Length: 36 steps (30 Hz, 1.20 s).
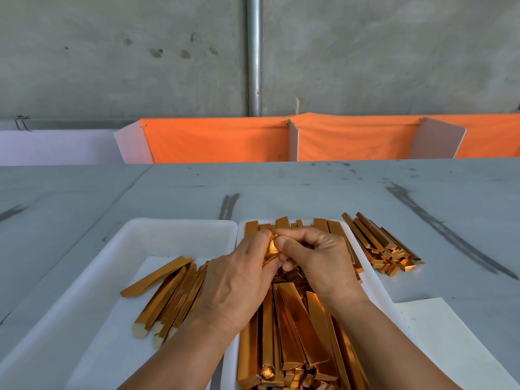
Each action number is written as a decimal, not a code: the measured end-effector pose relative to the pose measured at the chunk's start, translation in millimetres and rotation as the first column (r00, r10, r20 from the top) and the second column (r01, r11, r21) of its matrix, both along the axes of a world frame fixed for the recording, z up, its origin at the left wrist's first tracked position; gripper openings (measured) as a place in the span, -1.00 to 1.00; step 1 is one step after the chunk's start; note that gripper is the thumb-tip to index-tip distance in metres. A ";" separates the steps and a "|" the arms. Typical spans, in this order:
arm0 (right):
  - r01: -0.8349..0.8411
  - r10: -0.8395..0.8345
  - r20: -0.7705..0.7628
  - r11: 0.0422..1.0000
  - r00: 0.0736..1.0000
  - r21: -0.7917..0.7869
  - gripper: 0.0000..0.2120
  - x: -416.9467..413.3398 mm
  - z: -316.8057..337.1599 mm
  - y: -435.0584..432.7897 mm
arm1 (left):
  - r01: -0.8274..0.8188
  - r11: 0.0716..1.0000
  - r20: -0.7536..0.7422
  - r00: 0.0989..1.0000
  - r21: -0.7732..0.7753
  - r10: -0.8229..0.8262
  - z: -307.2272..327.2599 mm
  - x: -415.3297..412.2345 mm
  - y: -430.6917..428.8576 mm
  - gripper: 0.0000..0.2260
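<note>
Grey, scuffed worktop (309, 187) runs out to a bare concrete wall (112, 52) with a metal pipe (254, 52) up its middle and an orange cloth (219, 142) stretched along the far edge. My left hand (239, 277) and my right hand (323, 260) meet above the right tray (368, 277), both curled round one slim gold box (271, 249). My thumbs and fingertips pinch its crumpled end between them. Under my wrists that tray is packed with a stack of gold boxes (295, 333) lying lengthwise. Just beside it, the left tray (168, 237) holds a smaller fan of gold boxes (168, 291) lying on a slant. A loose heap of gold boxes (380, 246) sits on the worktop beyond the right tray, and a sheet of paper (439, 333) lies near my right forearm.
</note>
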State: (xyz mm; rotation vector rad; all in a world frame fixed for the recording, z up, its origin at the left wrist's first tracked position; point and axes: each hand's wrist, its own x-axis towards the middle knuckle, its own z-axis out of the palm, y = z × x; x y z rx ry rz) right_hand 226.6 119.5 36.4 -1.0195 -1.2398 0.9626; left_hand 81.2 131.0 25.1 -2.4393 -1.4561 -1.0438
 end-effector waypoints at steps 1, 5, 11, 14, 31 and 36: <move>-0.004 0.004 -0.004 1.000 1.000 0.002 -0.84 -0.3 0.3 -0.3 | 0.004 1.000 0.007 1.000 0.003 -0.004 0.1 -0.2 0.3 -0.66; 0.001 -0.002 -0.015 1.000 1.000 -0.006 -0.90 -1.7 1.1 -0.2 | 0.023 0.999 0.018 1.000 0.022 -0.023 0.5 -0.9 0.3 -0.67; 0.101 -0.100 0.028 0.994 0.995 -0.052 -0.91 -1.4 0.0 2.1 | -0.001 0.999 -0.017 1.000 0.047 0.002 -2.0 -3.3 3.4 -0.60; 0.226 -0.228 -0.015 0.970 0.973 -0.088 -0.95 6.4 1.0 6.0 | -0.061 0.998 0.023 0.998 0.021 0.060 0.0 -6.2 6.2 -0.31; 0.064 -0.162 -0.331 0.955 0.930 -0.288 -0.86 16.6 2.2 11.3 | 0.698 0.670 0.886 0.445 -0.254 -0.127 5.1 -18.7 11.0 -0.51; 0.004 -0.113 -0.349 0.955 0.930 -0.297 -0.86 16.2 2.1 11.3 | 0.671 0.695 0.859 0.488 -0.259 -0.151 5.3 -16.7 8.1 -0.56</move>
